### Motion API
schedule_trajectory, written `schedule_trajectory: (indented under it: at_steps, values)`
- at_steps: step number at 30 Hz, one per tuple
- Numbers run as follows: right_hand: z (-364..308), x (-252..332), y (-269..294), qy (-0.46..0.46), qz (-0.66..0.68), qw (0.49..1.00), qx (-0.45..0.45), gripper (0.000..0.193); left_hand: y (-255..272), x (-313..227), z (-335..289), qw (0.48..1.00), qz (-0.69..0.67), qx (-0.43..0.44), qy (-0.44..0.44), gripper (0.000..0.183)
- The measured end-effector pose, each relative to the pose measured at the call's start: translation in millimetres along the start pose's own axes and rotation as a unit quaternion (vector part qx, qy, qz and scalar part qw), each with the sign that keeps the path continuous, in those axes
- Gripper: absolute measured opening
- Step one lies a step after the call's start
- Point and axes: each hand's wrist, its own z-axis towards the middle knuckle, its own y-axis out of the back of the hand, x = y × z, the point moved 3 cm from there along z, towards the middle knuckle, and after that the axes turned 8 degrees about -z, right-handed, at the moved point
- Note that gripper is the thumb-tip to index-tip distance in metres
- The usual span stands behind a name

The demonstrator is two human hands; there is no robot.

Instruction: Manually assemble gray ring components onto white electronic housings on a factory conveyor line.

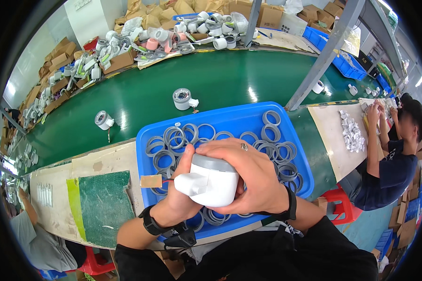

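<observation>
Between both hands I hold a white round housing [220, 187] with a short side stub and a grey ring on top, over a blue tray [145, 140]. My left hand [179, 196] wraps its left side, the thumb up by the grey rim. Curved round the far and right sides is my right hand [262, 180], fingers over the grey top. A thin red wire with a tan tag [151, 181] shows beside the stub. Many loose grey rings [163, 160] lie in the tray; the hands hide some of them.
Two similar white housings [182, 99] stand on the green conveyor belt [150, 84] beyond the tray. To the left lies a green mat [105, 206]. A metal post [321, 65] rises at the right. Co-workers sit on both sides; white parts [351, 131] lie before the right one.
</observation>
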Motion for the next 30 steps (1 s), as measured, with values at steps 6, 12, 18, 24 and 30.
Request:
schedule_trajectory:
  at_steps: [6,12,18,24,30]
  values:
    - [-0.1,3.2,1.8,0.007,-0.067,0.997,-0.035,0.063,3.1,7.4,3.4,0.999,-0.046,0.0,0.006,0.066]
    - [-7.0,-1.7,1.2,0.026,-0.06,0.998,-0.021,0.073,4.7,9.8,3.7,1.0,-0.014,-0.015,-0.005,0.069]
    - [-3.2,-3.1,15.9,0.014,0.009,0.996,0.088,0.083,-16.3,-19.1,-7.6,0.963,0.176,0.038,-0.2,0.086]
    - [-21.3,-21.6,17.1,-0.189,0.428,0.879,0.093,0.093,-24.6,-48.8,-19.5,0.72,0.469,0.137,-0.493,0.089]
    - [-14.5,-14.5,28.2,-0.113,0.319,0.938,0.077,0.094,-38.5,-44.7,-18.2,0.642,0.517,0.117,-0.555,0.081]
